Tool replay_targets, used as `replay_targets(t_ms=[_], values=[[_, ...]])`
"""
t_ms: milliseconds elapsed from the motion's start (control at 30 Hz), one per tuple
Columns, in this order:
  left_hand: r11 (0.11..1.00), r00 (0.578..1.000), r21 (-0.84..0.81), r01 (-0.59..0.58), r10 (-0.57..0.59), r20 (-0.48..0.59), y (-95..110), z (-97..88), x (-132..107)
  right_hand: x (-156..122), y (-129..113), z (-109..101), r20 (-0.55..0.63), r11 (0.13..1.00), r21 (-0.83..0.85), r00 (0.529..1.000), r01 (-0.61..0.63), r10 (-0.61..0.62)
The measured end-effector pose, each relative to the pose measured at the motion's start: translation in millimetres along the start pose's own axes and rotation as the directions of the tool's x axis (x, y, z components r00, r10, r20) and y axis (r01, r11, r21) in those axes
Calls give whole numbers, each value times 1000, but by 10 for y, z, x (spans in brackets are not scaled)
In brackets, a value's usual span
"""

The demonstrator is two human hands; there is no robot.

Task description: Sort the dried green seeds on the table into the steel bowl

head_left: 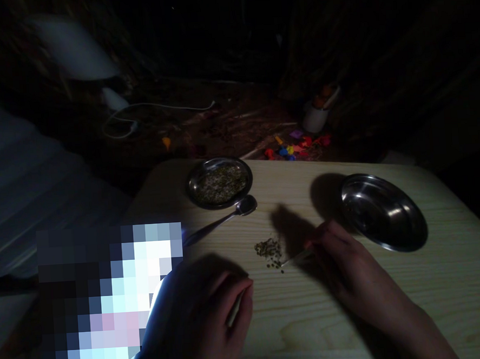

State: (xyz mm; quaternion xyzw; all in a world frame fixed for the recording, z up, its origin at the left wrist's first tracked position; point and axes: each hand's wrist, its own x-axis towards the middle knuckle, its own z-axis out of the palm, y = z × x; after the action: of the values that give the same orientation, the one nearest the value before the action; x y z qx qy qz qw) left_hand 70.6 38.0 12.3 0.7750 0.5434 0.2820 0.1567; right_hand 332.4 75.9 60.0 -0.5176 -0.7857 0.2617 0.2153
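Observation:
A small pile of seeds or grains [270, 251] lies on the light wooden table [297, 317]. My right hand [347, 270] is closed on a thin stick [296, 259] whose tip touches the pile's right edge. My left hand [216, 316] rests on the table nearer me, fingers curled round a second thin stick [235, 310]. A steel plate [219, 183] holding more seeds sits at the table's far edge. A spoon [226, 218] lies just in front of it. An empty steel dish [382, 211] stands to the right.
The room is dark beyond the table. On the floor behind lie colourful small pieces [297, 146], a white cup [315, 115] and a white cable [146, 115]. A bright blurred patch covers the lower left.

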Motion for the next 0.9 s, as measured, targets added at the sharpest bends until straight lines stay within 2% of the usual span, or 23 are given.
replay_targets(t_ms=[467,900], values=[[1000,1000,-23,-1,1,-7,11,14,-2,41,14,2,-69,999,-40,998,-15,12],[999,999,-38,28,-27,33,23,-4,7,65,46,6,-72,1000,-3,997,-8,7]])
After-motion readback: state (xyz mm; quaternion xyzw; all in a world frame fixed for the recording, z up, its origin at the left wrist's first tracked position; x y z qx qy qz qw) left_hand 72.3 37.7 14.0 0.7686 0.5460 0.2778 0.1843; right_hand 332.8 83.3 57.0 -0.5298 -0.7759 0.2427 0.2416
